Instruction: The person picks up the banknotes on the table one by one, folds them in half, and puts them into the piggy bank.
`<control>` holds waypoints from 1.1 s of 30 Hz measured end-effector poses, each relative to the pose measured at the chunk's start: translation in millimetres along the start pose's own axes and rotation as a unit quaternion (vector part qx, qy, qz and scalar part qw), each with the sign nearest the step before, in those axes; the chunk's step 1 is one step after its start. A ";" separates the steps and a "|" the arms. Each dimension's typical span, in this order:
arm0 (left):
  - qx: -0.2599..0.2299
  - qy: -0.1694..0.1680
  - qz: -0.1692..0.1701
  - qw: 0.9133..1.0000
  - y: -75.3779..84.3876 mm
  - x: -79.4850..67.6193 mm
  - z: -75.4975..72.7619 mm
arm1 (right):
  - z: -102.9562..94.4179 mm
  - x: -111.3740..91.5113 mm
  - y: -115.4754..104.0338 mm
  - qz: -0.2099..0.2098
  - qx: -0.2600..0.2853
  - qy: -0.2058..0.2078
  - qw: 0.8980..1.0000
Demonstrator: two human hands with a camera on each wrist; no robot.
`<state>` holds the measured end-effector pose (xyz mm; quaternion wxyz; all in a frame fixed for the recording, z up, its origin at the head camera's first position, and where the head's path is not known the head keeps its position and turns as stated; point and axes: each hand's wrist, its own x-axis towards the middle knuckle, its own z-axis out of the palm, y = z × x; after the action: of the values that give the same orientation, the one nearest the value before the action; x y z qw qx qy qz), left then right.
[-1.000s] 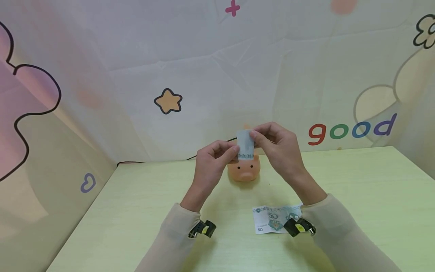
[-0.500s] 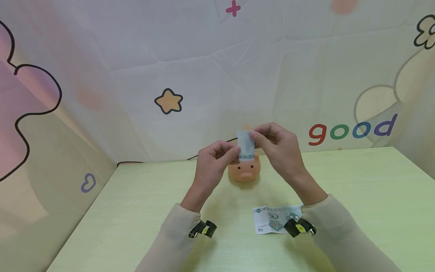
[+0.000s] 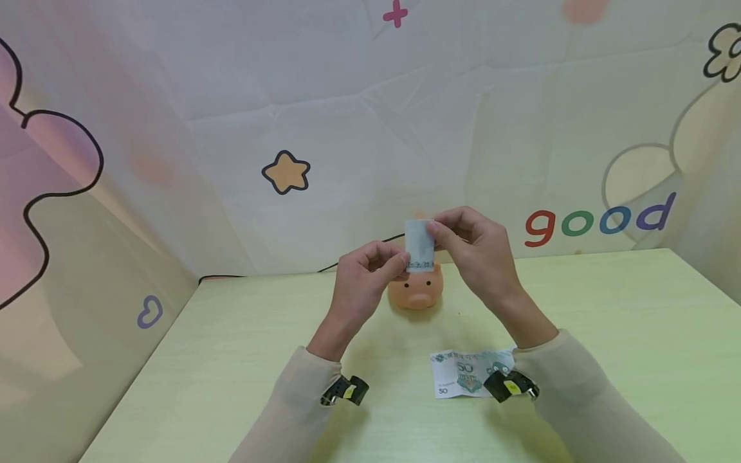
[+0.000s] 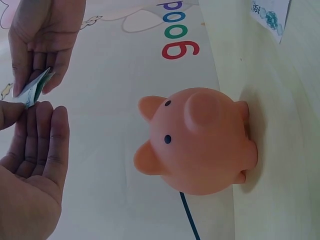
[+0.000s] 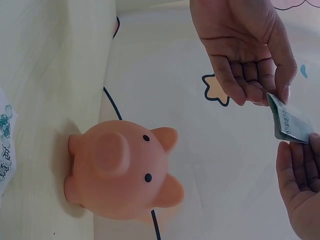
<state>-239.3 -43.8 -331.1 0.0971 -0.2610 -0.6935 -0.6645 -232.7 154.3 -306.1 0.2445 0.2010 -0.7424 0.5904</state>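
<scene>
Both hands hold a small folded banknote (image 3: 420, 245) up in the air, its printed strip along the bottom edge. My left hand (image 3: 366, 273) pinches it at the lower left between thumb and fingers. At its upper right edge, my right hand (image 3: 477, 254) pinches it with thumb and fingertips. In the right wrist view the folded banknote (image 5: 290, 120) shows its layers, stacked and slightly parted. Behind and below the hands a pink piggy bank (image 3: 417, 292) stands on the table, its top overlapped by the note and fingers in the head view. The piggy bank (image 4: 205, 140) faces me.
A second banknote (image 3: 463, 374), marked 50 and creased, lies flat on the pale table (image 3: 243, 373) in front of the piggy bank, partly hidden by the right wrist camera (image 3: 511, 387). A printed cloth backdrop (image 3: 347, 128) rises behind the table.
Both hands keep their pinch on the folded banknote and stay almost still. The piggy bank and the flat note have not moved.
</scene>
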 end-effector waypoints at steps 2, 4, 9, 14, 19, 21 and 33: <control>0.004 -0.002 0.001 1.000 0.7 0.2 0.1 | 0.3 0.0 0.0 0.000 -0.002 0.000 1.000; 0.001 -0.004 0.000 1.000 0.9 0.3 0.3 | 0.2 0.1 0.1 0.000 -0.003 0.001 1.000; -0.022 -0.004 -0.006 1.000 1.0 0.1 1.3 | -0.7 0.5 0.5 -0.002 -0.006 0.008 1.000; -0.032 -0.004 -0.011 0.999 -1.0 0.2 1.4 | -1.2 0.9 0.1 -0.003 0.002 0.013 1.000; -0.032 -0.009 -0.012 0.999 -1.1 -0.2 1.7 | -1.6 0.9 -0.9 -0.002 0.005 0.018 1.000; -0.026 -0.010 -0.011 1.000 -0.8 -0.4 1.6 | -1.4 0.9 -1.2 -0.001 0.005 0.016 1.000; -0.027 -0.014 -0.013 0.999 -2.9 -0.1 2.2 | -2.1 1.3 -0.6 -0.006 0.009 0.020 1.000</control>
<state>-240.1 -41.6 -333.9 0.0717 -0.2632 -0.6801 -0.6805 -233.1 156.2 -304.4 0.2605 0.1958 -0.7312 0.5992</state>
